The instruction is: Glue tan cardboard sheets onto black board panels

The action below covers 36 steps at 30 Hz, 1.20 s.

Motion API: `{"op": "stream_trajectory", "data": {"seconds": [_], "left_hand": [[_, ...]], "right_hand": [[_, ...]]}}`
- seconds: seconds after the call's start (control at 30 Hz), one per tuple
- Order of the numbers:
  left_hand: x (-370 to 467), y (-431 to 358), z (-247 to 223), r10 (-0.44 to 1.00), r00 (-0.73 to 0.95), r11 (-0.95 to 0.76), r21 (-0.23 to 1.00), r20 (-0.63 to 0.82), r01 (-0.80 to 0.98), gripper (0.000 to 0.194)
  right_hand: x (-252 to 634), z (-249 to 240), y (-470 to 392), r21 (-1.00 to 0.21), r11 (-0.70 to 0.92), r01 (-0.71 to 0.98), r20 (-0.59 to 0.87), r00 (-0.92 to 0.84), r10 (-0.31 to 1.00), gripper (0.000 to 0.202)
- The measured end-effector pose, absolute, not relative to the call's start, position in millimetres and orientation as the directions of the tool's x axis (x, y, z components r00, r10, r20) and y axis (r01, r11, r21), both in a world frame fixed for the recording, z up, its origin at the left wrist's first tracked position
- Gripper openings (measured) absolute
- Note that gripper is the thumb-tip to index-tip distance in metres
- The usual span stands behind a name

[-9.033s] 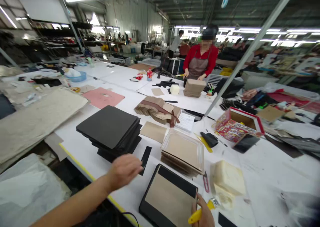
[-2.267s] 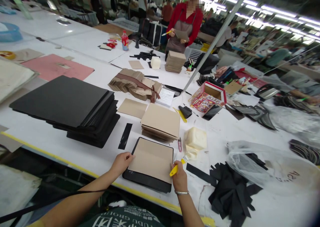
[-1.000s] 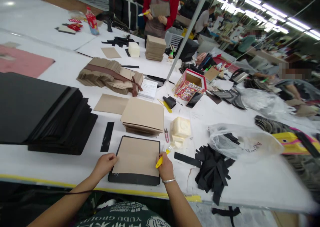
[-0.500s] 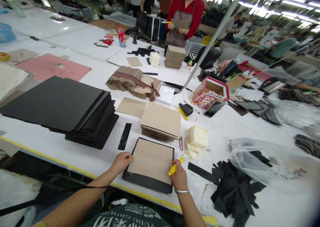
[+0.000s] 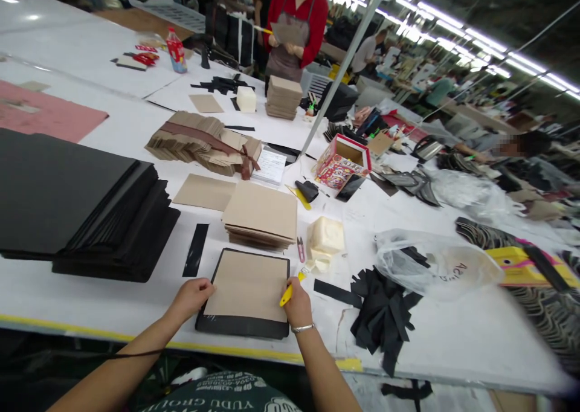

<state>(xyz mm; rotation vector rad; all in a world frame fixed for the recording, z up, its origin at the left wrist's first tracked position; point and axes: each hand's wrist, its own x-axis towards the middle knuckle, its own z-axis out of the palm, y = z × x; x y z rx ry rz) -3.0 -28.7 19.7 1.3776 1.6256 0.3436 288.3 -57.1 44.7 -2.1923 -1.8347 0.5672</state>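
A tan cardboard sheet (image 5: 249,286) lies on a black panel (image 5: 244,327) in front of me, leaving a black band along the near side. At the sheet's left edge, my left hand (image 5: 193,297) is closed in a pinch. My right hand (image 5: 299,308) wraps round a brush (image 5: 287,293) with a yellow handle, its fingers against the sheet's right edge. Behind the panel stands a stack of cardboard sheets (image 5: 260,212). Pink-handled thread snips (image 5: 301,249) lie beside a cream-coloured block-shaped container (image 5: 325,235).
A tall stack of black panels (image 5: 67,188) fills the left. Black strips (image 5: 383,315) are heaped at right by a clear plastic bag (image 5: 430,261). A decorated box (image 5: 343,161) stands by a slanted metal pole (image 5: 338,77). Across the table, a person in red (image 5: 294,31) holds a board.
My view has swung to the right, so everything appears shifted left and more of the right side shows. Both hands stay at the cardboard sheet's edges, with the brush still in the right.
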Motion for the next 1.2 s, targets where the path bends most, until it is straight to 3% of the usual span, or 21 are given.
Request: {"op": "stream_trajectory", "data": {"seconds": [0.07,0.13,0.2,0.27,0.4,0.5,0.67,0.73,0.8,0.9,0.97,1.07,1.13,1.2], "left_hand": [[-4.9,-23.4,30.4,0.896,0.12,0.21,0.648,-0.426,0.732,0.031],[-6.7,-15.9,46.4,0.895,0.159,0.075,0.493,-0.416,0.867,0.033],[-4.9,-9.0,64.0,0.903,0.179,-0.052,0.315,-0.391,0.948,0.035],[3.8,-5.2,76.6,0.933,0.236,-0.176,0.226,-0.273,0.958,0.037],[37.0,-7.0,68.7,0.882,0.47,-0.467,0.206,0.039,0.86,0.054],[54.8,-10.2,44.1,0.814,0.58,-0.575,0.201,0.038,0.793,0.07],[45.7,-15.3,30.6,0.834,0.551,-0.542,0.192,0.005,0.818,0.075],[30.4,-18.9,42.0,0.863,0.505,-0.502,0.17,0.025,0.848,0.067],[8.0,-22.1,63.5,0.863,0.497,-0.506,0.165,0.092,0.847,0.046],[-42.5,-20.1,117.4,0.818,0.496,-0.56,0.21,0.29,0.801,0.021],[-88.7,-8.7,164.0,0.821,0.317,-0.458,0.216,0.475,0.862,0.02],[-171.0,25.8,227.5,0.76,-0.141,0.011,0.204,0.635,0.979,0.025],[-224.3,48.8,254.2,0.769,-0.338,0.287,0.179,0.542,0.941,0.05],[-264.4,60.8,267.2,0.834,-0.473,0.443,0.166,0.284,0.881,0.078]], "right_hand": [[287.2,50.3,-56.0,-0.352,-0.206,0.913,-0.193,0.144,0.971,0.01],[286.9,59.6,-54.6,-0.257,-0.215,0.942,-0.21,0.163,0.964,0.01],[286.6,68.5,-52.6,-0.167,-0.217,0.962,-0.164,0.19,0.968,0.016],[283.3,71.9,-49.3,-0.156,-0.189,0.969,-0.04,0.185,0.982,0.023],[260.2,53.5,-40.2,-0.379,0.107,0.919,0.262,-0.004,0.965,0.025],[242.9,29.6,-36.3,-0.418,0.284,0.863,0.353,-0.133,0.926,0.026],[246.1,10.9,-41.5,-0.4,0.24,0.884,0.338,-0.101,0.936,0.032],[253.6,6.6,-43.5,-0.399,0.253,0.881,0.355,-0.106,0.929,0.035],[261.1,-2.4,-42.2,-0.405,0.269,0.874,0.376,-0.109,0.92,0.039],[268.9,-21.6,-35.8,-0.421,0.299,0.856,0.435,-0.099,0.895,0.043],[271.5,-30.5,-33.0,-0.429,0.303,0.851,0.457,-0.085,0.885,0.046],[271.9,-30.9,-33.6,-0.428,0.289,0.856,0.456,-0.072,0.887,0.05],[269.8,-24.4,-35.2,-0.416,0.274,0.867,0.448,-0.067,0.892,0.053],[265.6,-15.6,-36.9,-0.398,0.258,0.881,0.447,-0.06,0.893,0.055]]}}
